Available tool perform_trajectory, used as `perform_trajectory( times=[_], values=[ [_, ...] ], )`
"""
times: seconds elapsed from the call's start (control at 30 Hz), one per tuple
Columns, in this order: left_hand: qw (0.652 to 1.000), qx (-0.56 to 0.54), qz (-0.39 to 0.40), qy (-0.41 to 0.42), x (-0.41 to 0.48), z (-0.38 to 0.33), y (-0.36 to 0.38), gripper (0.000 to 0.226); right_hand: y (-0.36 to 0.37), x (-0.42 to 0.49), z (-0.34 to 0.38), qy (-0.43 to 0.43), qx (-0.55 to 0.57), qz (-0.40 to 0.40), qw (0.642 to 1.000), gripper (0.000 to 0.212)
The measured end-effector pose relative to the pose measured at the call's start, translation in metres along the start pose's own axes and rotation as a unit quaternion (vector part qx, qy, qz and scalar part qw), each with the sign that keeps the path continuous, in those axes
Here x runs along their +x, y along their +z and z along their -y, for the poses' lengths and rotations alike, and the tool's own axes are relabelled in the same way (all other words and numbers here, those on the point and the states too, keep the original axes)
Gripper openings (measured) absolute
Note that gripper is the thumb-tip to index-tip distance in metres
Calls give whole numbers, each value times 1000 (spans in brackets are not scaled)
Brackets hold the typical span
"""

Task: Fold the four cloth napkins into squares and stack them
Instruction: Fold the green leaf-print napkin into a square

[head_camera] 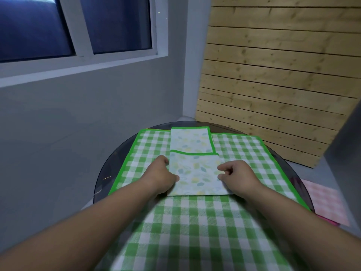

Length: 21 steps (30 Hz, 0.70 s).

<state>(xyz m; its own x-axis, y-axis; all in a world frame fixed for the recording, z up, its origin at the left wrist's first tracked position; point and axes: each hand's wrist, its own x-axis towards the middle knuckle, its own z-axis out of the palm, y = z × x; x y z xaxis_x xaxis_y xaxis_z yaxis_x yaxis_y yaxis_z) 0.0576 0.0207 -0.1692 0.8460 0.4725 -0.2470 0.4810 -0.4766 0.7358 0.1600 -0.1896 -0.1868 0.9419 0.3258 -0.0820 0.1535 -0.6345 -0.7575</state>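
We see a white, green-hemmed leaf-print napkin [195, 173] lying flat and partly folded. Its near half is doubled over, so a hemmed edge runs across its middle and a single layer shows beyond. The left hand [162, 173] and right hand [240, 177] pinch its side edges. It rests on green-and-white checked cloth [148, 149], spread flat over the tabletop [105, 184]; we cannot tell whether that is one piece or several. A pink checked cloth [326, 202] lies flat beyond the tabletop's right rim.
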Motion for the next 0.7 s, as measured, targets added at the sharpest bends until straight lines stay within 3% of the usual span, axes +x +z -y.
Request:
perform_trajectory(
  times=[0.13, 0.23, 0.33, 0.43, 0.57, 0.7],
  values=[
    [992, 105, -26, 69, -10, -2, 9, 60, 0, 2, 1, 14, 4, -1, 1000, 28],
    [965, 207, -55, 150, -17, 1, 14, 53, 1, 2, 1, 6, -14, 2, 1000, 30],
    [929, 292, 0, 230, -15, 10, 19, 49, 1, 0, 3, -7, -34, 1, 999, 32],
    [906, 351, 65, 226, -12, 23, 24, 65, 1, -2, 4, -14, -41, -2, 999, 34],
    [894, 387, 73, 214, -12, 30, 28, 67, 1, -7, 6, -13, -51, -5, 999, 36],
    [889, 401, 76, 209, -12, 29, 29, 67, 5, -20, 17, -42, -119, 5, 992, 67]
  ],
)
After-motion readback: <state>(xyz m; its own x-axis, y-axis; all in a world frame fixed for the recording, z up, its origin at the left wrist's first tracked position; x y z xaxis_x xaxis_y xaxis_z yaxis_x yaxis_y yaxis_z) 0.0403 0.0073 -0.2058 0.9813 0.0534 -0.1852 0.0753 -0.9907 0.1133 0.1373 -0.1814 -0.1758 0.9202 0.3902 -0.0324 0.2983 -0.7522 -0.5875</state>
